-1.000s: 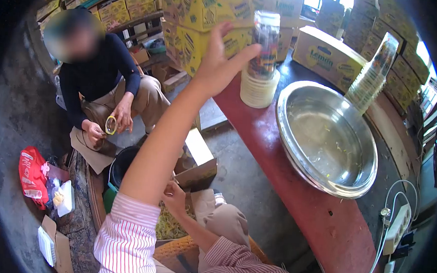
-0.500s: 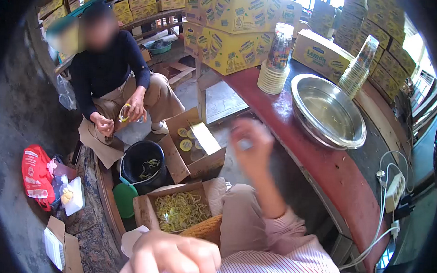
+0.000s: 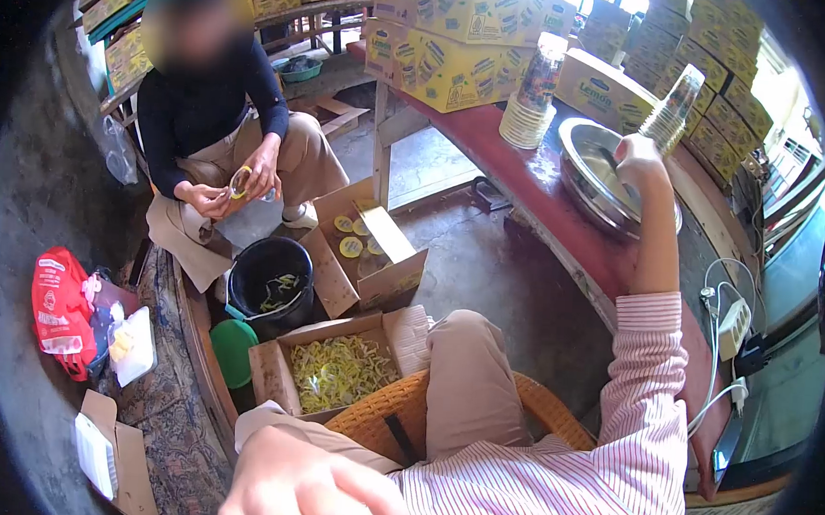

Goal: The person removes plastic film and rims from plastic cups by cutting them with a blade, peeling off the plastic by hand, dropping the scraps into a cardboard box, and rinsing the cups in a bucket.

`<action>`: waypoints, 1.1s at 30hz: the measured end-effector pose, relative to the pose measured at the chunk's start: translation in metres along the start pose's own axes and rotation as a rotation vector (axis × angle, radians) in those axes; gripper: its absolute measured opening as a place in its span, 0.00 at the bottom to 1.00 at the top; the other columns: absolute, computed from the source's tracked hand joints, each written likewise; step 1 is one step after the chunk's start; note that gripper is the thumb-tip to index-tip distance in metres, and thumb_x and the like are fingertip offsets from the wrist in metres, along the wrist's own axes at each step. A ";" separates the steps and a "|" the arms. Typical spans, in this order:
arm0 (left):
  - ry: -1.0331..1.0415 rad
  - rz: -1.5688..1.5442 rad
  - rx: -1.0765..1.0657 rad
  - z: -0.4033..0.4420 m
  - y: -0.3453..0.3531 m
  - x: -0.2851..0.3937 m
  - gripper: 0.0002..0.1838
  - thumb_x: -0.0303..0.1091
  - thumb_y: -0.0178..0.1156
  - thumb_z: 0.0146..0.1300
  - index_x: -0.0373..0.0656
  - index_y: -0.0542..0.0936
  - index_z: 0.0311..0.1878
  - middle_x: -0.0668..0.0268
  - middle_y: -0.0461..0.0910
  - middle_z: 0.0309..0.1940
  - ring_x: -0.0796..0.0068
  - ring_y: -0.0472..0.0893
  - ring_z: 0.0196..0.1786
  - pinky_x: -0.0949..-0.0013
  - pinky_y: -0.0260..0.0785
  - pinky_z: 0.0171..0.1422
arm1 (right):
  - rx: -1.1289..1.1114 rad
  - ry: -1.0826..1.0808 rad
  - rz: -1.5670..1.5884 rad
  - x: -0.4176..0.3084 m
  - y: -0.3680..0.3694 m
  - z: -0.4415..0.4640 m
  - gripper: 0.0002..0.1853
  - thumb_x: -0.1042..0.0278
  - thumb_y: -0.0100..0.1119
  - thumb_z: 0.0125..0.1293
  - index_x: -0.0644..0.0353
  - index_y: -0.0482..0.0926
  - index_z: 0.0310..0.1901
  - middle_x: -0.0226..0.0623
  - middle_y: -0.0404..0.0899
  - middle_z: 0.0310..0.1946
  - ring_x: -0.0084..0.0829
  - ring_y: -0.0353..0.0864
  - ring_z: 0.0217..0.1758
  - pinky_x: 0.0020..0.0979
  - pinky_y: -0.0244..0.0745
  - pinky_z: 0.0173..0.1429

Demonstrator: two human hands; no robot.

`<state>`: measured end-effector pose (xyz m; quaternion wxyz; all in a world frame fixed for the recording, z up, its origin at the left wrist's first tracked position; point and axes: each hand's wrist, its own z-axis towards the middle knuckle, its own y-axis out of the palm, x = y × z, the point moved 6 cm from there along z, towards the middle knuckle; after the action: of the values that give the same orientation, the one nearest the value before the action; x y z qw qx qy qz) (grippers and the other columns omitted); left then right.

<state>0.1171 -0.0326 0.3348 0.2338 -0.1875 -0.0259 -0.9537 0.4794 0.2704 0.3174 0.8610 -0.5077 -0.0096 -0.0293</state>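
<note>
My right hand [image 3: 641,163] reaches over the steel basin [image 3: 579,136], beside the stack of clear plastic cups [image 3: 669,110] behind it. Its fingers are curled closed, and a small greyish thing seems to show under them, too indistinct to name. Clear liquid appears to fill the basin. Low in the picture, close to the camera, my left hand [image 3: 315,493] is closed with the knuckles up; what its fingers hold, if anything, is hidden. Beyond it stands a cardboard box [image 3: 269,371] filled with yellow-green strips [image 3: 339,369].
Opposite sits a co-worker [image 3: 207,110], both hands on a clear cup with a yellow rim [image 3: 240,182]. Between us are a black bucket [image 3: 246,273] and an open carton [image 3: 402,289] with lidded cups. Another cup stack [image 3: 526,124] stands on the red table [image 3: 482,141].
My right hand has moved up and right, from above the floor to over the basin. My left hand stays low and closed. The co-worker's hands have come together at the cup.
</note>
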 end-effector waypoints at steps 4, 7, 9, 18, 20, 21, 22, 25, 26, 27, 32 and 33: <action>-0.073 0.065 0.291 -0.084 -0.050 -0.018 0.29 0.67 0.53 0.52 0.47 0.69 0.30 0.70 0.67 0.26 0.71 0.67 0.27 0.66 0.58 0.35 | -0.456 0.073 0.096 -0.003 0.025 -0.004 0.11 0.80 0.57 0.40 0.61 0.81 0.29 0.45 0.80 0.29 0.37 0.80 0.32 0.32 0.76 0.36; -0.391 0.036 0.964 -0.206 -0.120 -0.056 0.29 0.65 0.51 0.55 0.45 0.69 0.40 0.70 0.69 0.30 0.73 0.68 0.32 0.70 0.59 0.35 | -0.566 -0.080 0.044 -0.001 0.052 0.001 0.18 0.76 0.61 0.39 0.58 0.81 0.38 0.44 0.81 0.34 0.37 0.80 0.38 0.35 0.76 0.37; -0.531 -0.021 1.308 -0.294 -0.145 -0.079 0.24 0.61 0.50 0.58 0.47 0.70 0.37 0.72 0.70 0.30 0.75 0.70 0.33 0.71 0.60 0.35 | -0.583 -0.171 0.042 -0.012 0.049 -0.006 0.18 0.71 0.60 0.40 0.58 0.81 0.38 0.44 0.80 0.34 0.38 0.80 0.40 0.36 0.74 0.40; -0.560 0.014 1.984 -0.464 -0.160 -0.073 0.15 0.53 0.56 0.57 0.53 0.72 0.30 0.77 0.70 0.25 0.81 0.72 0.31 0.71 0.61 0.33 | -0.582 -0.236 0.018 -0.009 0.060 0.000 0.19 0.62 0.58 0.41 0.59 0.81 0.37 0.44 0.81 0.34 0.40 0.80 0.39 0.36 0.71 0.44; -0.559 0.052 1.973 -0.462 -0.160 -0.071 0.14 0.53 0.57 0.56 0.53 0.73 0.31 0.78 0.70 0.25 0.81 0.72 0.31 0.71 0.61 0.33 | -0.550 -0.250 0.026 -0.002 0.068 0.005 0.18 0.62 0.58 0.41 0.60 0.81 0.36 0.45 0.81 0.33 0.40 0.80 0.38 0.36 0.71 0.44; -0.562 0.069 1.966 -0.462 -0.159 -0.072 0.14 0.52 0.57 0.56 0.53 0.73 0.31 0.78 0.69 0.25 0.81 0.72 0.31 0.71 0.61 0.33 | -0.538 -0.244 0.023 -0.004 0.064 0.004 0.18 0.61 0.58 0.40 0.60 0.81 0.35 0.45 0.81 0.33 0.40 0.80 0.38 0.36 0.71 0.44; -0.569 0.070 1.974 -0.464 -0.157 -0.072 0.14 0.52 0.58 0.56 0.53 0.73 0.31 0.78 0.69 0.25 0.81 0.72 0.31 0.71 0.61 0.33 | -0.527 -0.237 0.020 -0.005 0.060 0.002 0.18 0.61 0.58 0.40 0.60 0.81 0.34 0.45 0.81 0.33 0.40 0.80 0.37 0.36 0.71 0.43; -0.586 0.075 1.987 -0.470 -0.157 -0.074 0.14 0.52 0.58 0.56 0.53 0.73 0.33 0.78 0.70 0.26 0.81 0.72 0.31 0.71 0.61 0.33 | -0.552 -0.232 0.026 -0.009 0.054 -0.002 0.17 0.63 0.59 0.39 0.61 0.81 0.33 0.45 0.81 0.33 0.40 0.80 0.38 0.35 0.72 0.44; -0.591 0.078 1.986 -0.472 -0.157 -0.074 0.14 0.52 0.58 0.55 0.53 0.73 0.33 0.78 0.70 0.27 0.81 0.72 0.31 0.71 0.61 0.33 | -0.571 -0.232 0.031 -0.009 0.054 -0.003 0.17 0.64 0.59 0.39 0.61 0.81 0.33 0.45 0.81 0.33 0.40 0.80 0.38 0.35 0.72 0.44; -0.595 0.081 1.985 -0.473 -0.156 -0.074 0.14 0.52 0.58 0.55 0.53 0.73 0.33 0.78 0.70 0.27 0.81 0.72 0.31 0.71 0.61 0.33 | -0.539 -0.215 0.035 -0.008 0.051 -0.001 0.17 0.66 0.60 0.38 0.62 0.81 0.33 0.45 0.81 0.32 0.39 0.80 0.37 0.34 0.73 0.42; -0.590 0.108 1.991 -0.485 -0.158 -0.073 0.13 0.51 0.58 0.56 0.54 0.73 0.33 0.79 0.71 0.28 0.81 0.72 0.31 0.72 0.61 0.33 | -0.482 0.036 0.322 0.001 0.024 0.001 0.20 0.78 0.60 0.35 0.65 0.78 0.37 0.41 0.81 0.29 0.30 0.80 0.29 0.29 0.75 0.31; -0.588 0.116 1.984 -0.485 -0.158 -0.073 0.13 0.51 0.58 0.56 0.54 0.73 0.33 0.79 0.71 0.28 0.81 0.72 0.31 0.72 0.62 0.33 | -0.436 0.013 0.330 0.004 0.022 0.005 0.22 0.80 0.61 0.34 0.66 0.77 0.39 0.39 0.79 0.26 0.25 0.77 0.25 0.25 0.73 0.26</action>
<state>-0.0629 0.0732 -0.1360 0.3133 -0.1369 -0.8468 -0.4074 0.4849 0.2856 0.3008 0.7246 -0.6754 0.0854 0.1067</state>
